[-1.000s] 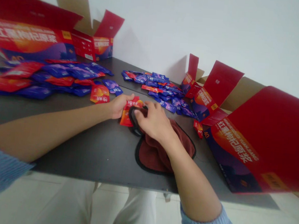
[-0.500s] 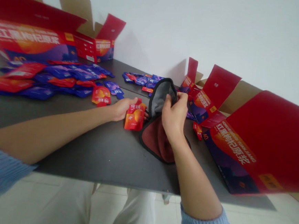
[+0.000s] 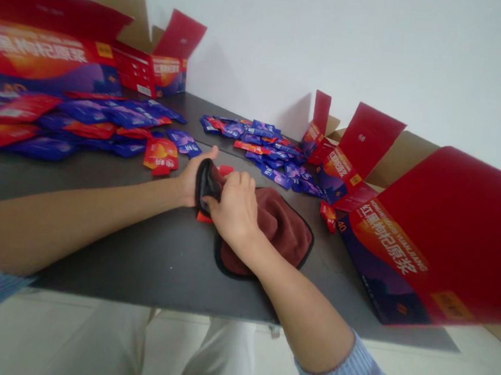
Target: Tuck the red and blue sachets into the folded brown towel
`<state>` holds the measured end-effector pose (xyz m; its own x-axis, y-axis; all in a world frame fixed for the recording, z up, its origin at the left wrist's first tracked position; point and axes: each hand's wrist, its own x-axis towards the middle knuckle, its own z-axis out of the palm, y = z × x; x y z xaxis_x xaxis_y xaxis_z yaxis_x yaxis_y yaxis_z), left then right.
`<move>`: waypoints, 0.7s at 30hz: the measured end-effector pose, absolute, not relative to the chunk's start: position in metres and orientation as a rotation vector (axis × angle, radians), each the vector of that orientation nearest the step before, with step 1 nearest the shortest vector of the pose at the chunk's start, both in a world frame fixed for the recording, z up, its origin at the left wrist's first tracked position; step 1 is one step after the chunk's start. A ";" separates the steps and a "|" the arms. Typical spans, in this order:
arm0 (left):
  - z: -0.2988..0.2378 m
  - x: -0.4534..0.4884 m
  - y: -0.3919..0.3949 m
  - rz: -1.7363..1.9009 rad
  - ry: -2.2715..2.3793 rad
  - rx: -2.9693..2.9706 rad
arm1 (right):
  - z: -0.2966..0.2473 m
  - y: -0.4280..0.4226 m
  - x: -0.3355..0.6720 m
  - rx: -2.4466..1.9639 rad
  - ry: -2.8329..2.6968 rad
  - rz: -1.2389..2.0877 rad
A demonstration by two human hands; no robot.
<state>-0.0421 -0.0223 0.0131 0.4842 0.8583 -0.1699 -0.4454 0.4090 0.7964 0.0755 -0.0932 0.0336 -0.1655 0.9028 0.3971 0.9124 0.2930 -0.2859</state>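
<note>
A dark red cloth with a black edge (image 3: 282, 227) lies on the dark table (image 3: 141, 248). My right hand (image 3: 231, 206) presses a folded part of the cloth down onto a red sachet (image 3: 226, 170), which shows only at its corners. My left hand (image 3: 195, 174) holds that sachet at its left side, thumb up against the cloth. Both hands are closed.
Piles of red and purple sachets lie at the left (image 3: 77, 125) and the far middle (image 3: 262, 145); one red sachet (image 3: 161, 156) lies apart. Open red cartons stand at the back left (image 3: 48, 59) and at the right (image 3: 437, 242). A smaller box (image 3: 339, 165) sits between.
The cloth, lifted off the sachet half a second ago, is down over it again. My right hand came down and left with it. My left hand stayed on the sachet.
</note>
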 end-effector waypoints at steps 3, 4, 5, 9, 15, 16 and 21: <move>0.015 -0.045 -0.025 0.810 0.640 0.696 | 0.037 -0.092 0.076 -1.661 -2.116 0.030; 0.015 -0.043 -0.027 0.848 0.623 0.694 | 0.038 -0.090 0.077 -1.686 -2.098 0.039; 0.016 -0.041 -0.028 0.896 0.599 0.702 | 0.039 -0.086 0.080 -1.712 -2.075 0.042; 0.013 -0.034 -0.034 0.976 0.470 0.791 | 0.040 -0.071 0.095 -1.830 -1.962 0.060; 0.015 -0.039 -0.047 0.799 0.467 0.944 | 0.044 -0.062 0.116 -1.887 -1.921 0.234; 0.017 -0.039 -0.050 0.820 0.500 0.974 | 0.046 -0.063 0.117 -1.878 -1.946 0.281; 0.023 -0.032 -0.054 0.974 0.831 1.083 | 0.051 -0.074 0.108 -1.871 -2.133 0.445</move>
